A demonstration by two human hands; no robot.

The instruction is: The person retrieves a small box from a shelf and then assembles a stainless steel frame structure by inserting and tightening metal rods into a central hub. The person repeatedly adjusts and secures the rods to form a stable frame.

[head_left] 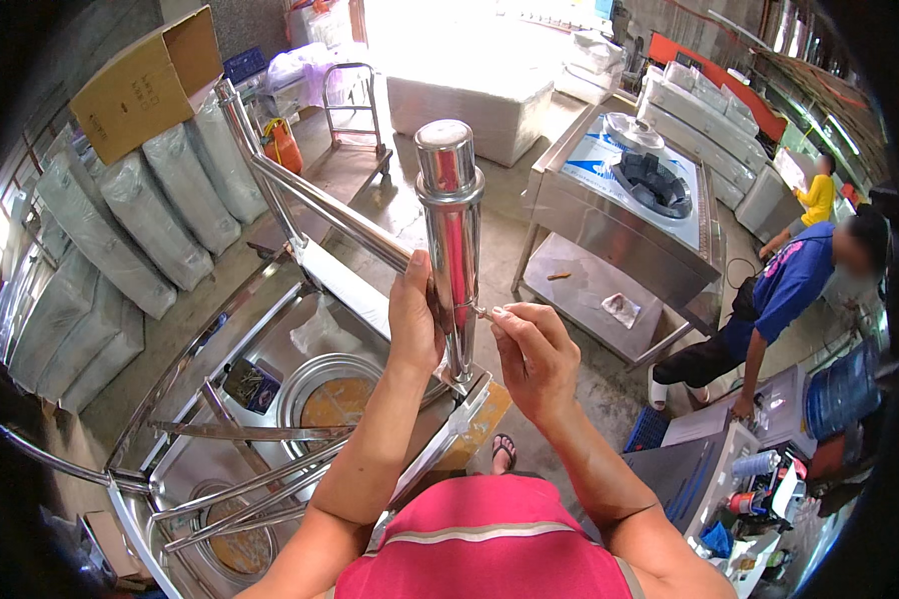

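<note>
A polished steel leg [436, 230] with a collar and a capped end stands upright in front of me, at a corner of an upturned steel frame. Against its left side rests my left hand [417, 319], fingers wrapped behind the tube and thumb pointing up. My right hand [537, 354] is closed in a pinch on a small metal screw-like piece [483, 311], whose tip meets the leg's right side. A steel crossbar [335, 210] runs from near the leg to another leg at the far left. Below lies a steel stove top [270, 361] with round openings.
A steel stove [619, 230] with a black burner stands at the right. A person in a blue shirt [794, 275] bends beside a grey panel [679, 479]. Wrapped panels [120, 220] and a cardboard box [145, 90] line the left. A trolley [355, 125] stands behind.
</note>
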